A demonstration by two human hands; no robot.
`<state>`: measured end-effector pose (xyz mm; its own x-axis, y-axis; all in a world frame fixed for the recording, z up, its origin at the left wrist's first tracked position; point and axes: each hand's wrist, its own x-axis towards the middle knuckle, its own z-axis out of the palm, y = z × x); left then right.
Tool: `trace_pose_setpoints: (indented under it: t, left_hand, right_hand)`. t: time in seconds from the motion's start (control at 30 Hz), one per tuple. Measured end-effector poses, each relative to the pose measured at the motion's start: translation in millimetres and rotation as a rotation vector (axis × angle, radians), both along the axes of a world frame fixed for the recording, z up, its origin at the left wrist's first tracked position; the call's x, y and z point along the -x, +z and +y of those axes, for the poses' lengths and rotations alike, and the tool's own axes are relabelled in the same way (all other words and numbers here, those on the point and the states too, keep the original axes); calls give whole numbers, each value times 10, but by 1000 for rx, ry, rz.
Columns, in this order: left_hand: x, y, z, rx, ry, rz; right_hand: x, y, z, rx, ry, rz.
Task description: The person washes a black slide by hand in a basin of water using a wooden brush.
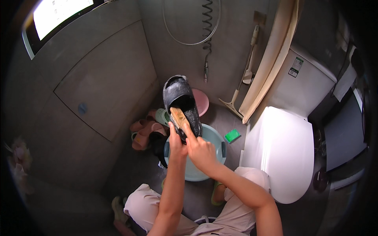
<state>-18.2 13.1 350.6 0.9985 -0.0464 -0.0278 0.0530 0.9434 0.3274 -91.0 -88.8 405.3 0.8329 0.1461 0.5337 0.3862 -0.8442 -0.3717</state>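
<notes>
My left hand (176, 142) grips a black slide sandal (193, 117) by its heel end, holding it tilted up above a light blue basin (212, 143). Whitish foam or wet sheen shows on the sandal's strap. In my right hand (201, 154) is a wooden scrubbing brush (180, 118), its pale bristles against the sandal's footbed just below the strap. My index finger lies along the brush's back. Part of the left hand's grip is hidden behind the sandal. Beside the basin on the left lies another black shoe (158, 145), partly covered by my left arm.
Pink slippers (142, 135) and a pale green clog (162, 117) lie by the left wall. Behind the sandal is a pink basin (201, 101). A green soap box or sponge (232, 135) rests on the floor. The white toilet (283, 153) stands right, near a squeegee (235, 98) and beige curtain (271, 59).
</notes>
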Motion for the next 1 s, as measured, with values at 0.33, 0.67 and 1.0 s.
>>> trace_pose_setpoints:
  t: [0.33,0.67,1.0]
  left_hand:
    - [25,34,81,-20,27,-23]
    - [41,-10,172,-28,61,-3]
    - [43,67,143,-35,88,30]
  right_hand:
    - [22,-42,-45,0,35,26]
    - [95,-44,-62,148,34,-48]
    - [91,-33,-61,129,41,-45]
